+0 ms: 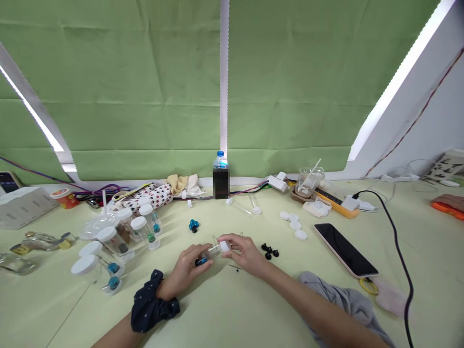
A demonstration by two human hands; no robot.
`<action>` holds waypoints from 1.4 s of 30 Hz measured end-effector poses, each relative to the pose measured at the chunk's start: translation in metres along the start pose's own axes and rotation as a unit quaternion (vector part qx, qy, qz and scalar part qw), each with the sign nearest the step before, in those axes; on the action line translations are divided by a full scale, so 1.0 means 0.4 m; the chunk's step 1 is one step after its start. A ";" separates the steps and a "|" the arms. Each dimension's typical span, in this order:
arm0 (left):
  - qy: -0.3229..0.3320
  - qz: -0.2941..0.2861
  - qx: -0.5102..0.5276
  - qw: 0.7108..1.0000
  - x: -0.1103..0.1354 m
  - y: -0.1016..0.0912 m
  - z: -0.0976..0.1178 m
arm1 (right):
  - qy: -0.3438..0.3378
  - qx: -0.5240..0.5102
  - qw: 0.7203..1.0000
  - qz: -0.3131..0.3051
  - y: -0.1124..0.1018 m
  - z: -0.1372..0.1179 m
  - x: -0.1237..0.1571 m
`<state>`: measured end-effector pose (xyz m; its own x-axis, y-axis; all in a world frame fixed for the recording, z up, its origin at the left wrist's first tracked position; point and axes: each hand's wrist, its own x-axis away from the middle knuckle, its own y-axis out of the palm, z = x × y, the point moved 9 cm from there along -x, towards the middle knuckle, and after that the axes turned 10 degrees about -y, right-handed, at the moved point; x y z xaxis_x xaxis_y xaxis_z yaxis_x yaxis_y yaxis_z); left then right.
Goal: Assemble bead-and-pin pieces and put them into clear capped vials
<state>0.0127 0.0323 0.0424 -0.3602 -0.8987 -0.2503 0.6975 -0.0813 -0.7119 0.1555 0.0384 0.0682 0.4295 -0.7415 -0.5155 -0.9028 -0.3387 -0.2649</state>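
Small clear vial (214, 252) lies level, long axis running left-right above the worktop (217, 309), white cap (225, 246) pointing right, held together by right hand (241, 252) and left hand (187, 268).

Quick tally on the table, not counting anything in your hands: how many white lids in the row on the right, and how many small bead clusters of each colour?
White lids: 4
Black bead clusters: 1
Blue bead clusters: 1
Total: 6
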 end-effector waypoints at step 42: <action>-0.092 0.313 0.049 0.944 -0.014 -0.195 -0.160 | -0.007 0.154 0.988 0.018 -0.043 0.048 0.011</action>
<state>-0.0795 0.0712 0.0572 0.2485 -0.8426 -0.4778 0.7948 0.4593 -0.3966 0.1734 0.0521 0.0547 0.3994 -0.7405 -0.5405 -0.8690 -0.1179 -0.4806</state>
